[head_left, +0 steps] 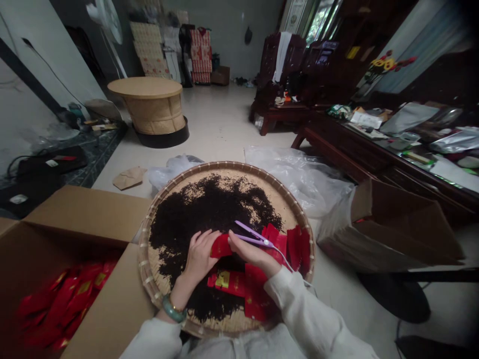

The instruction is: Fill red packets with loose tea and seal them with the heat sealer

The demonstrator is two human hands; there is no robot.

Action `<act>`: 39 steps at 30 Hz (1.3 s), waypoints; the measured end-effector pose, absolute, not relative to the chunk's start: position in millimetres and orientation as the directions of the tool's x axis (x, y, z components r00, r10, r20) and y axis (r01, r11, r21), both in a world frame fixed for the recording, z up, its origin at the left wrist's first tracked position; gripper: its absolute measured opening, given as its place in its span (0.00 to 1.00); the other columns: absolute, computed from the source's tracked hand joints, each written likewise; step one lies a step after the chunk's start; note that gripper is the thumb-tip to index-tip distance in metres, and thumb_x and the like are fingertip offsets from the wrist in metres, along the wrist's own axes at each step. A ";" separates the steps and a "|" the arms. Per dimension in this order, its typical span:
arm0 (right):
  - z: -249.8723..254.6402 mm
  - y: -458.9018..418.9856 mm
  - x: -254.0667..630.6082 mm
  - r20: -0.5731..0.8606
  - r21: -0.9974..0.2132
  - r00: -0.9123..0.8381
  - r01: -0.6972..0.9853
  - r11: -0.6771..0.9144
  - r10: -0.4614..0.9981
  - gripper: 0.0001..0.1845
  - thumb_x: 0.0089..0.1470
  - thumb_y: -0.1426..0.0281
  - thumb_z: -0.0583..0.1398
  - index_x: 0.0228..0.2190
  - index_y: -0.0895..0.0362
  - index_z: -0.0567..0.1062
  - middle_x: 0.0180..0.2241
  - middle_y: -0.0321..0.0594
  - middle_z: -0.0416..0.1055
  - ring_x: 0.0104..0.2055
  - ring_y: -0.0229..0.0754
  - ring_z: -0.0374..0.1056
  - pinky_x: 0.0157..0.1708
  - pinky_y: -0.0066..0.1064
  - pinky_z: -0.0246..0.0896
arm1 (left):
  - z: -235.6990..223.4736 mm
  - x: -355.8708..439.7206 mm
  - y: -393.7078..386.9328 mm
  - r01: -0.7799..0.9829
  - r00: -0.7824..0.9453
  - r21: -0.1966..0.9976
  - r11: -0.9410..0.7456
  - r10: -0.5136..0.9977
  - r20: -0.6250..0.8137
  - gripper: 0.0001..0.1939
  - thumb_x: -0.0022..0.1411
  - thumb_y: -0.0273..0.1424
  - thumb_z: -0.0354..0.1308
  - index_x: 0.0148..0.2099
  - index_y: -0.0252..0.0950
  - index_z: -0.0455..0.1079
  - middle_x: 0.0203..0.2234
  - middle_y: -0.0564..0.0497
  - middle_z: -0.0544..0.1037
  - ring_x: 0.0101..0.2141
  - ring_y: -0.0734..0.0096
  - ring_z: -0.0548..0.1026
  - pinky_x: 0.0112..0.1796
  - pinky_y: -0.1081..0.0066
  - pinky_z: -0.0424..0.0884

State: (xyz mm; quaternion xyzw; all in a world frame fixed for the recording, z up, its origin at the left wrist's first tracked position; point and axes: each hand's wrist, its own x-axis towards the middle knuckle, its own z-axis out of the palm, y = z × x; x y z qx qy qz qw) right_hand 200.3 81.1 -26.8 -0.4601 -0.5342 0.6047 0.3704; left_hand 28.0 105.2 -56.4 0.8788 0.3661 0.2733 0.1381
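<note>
My left hand, a green bangle at its wrist, closes round the left side of a small red packet. My right hand grips the packet's other side, its fingertips partly hidden. A purple flat iron with a white cord lies against that hand, its arms apart; I cannot tell whether the hand also holds it. Below both hands, a red pouch with a gold label rests on dark, tea-like dried leaves. These leaves spread over a round woven bamboo tray. More red pouches lie at the tray's right side.
At left stands an open cardboard box with many red packets inside. Another open box is at right. Clear plastic sheeting covers floor beyond the tray. A cluttered low table and a round stool stand farther off.
</note>
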 end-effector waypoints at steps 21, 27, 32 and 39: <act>-67.2 38.1 201.6 -0.186 -0.227 -0.033 0.974 -0.010 0.982 0.49 0.42 0.67 0.69 0.62 0.63 0.55 0.55 0.65 0.59 0.51 0.63 0.61 0.47 0.53 0.61 | -63.8 9.1 116.3 0.589 0.207 0.698 -0.408 0.911 0.358 0.25 0.50 0.34 0.66 0.51 0.37 0.69 0.44 0.44 0.77 0.42 0.58 0.75 0.45 0.62 0.67; -77.7 61.5 186.5 -0.048 -0.503 -0.182 0.854 0.134 0.982 0.44 0.44 0.77 0.66 0.60 0.58 0.58 0.58 0.58 0.55 0.59 0.56 0.55 0.54 0.46 0.59 | -67.2 7.0 117.8 0.589 0.169 0.703 -0.399 0.911 0.376 0.25 0.52 0.37 0.65 0.52 0.36 0.68 0.44 0.44 0.77 0.42 0.59 0.75 0.45 0.62 0.69; -73.6 75.9 171.2 0.024 -0.443 -0.267 0.861 0.249 0.964 0.44 0.40 0.65 0.70 0.58 0.56 0.62 0.62 0.59 0.46 0.61 0.63 0.50 0.55 0.52 0.55 | -71.1 3.5 120.5 0.585 0.126 0.709 -0.393 0.908 0.400 0.24 0.51 0.35 0.65 0.51 0.38 0.69 0.43 0.46 0.78 0.41 0.60 0.76 0.44 0.63 0.70; -70.6 71.6 159.0 -0.048 -0.366 -0.290 0.895 0.253 0.956 0.34 0.41 0.74 0.68 0.51 0.52 0.69 0.62 0.52 0.49 0.55 0.60 0.56 0.46 0.47 0.63 | -68.9 1.9 120.3 0.606 0.105 0.690 -0.396 0.899 0.424 0.24 0.49 0.35 0.65 0.50 0.37 0.70 0.41 0.46 0.78 0.39 0.60 0.77 0.42 0.63 0.72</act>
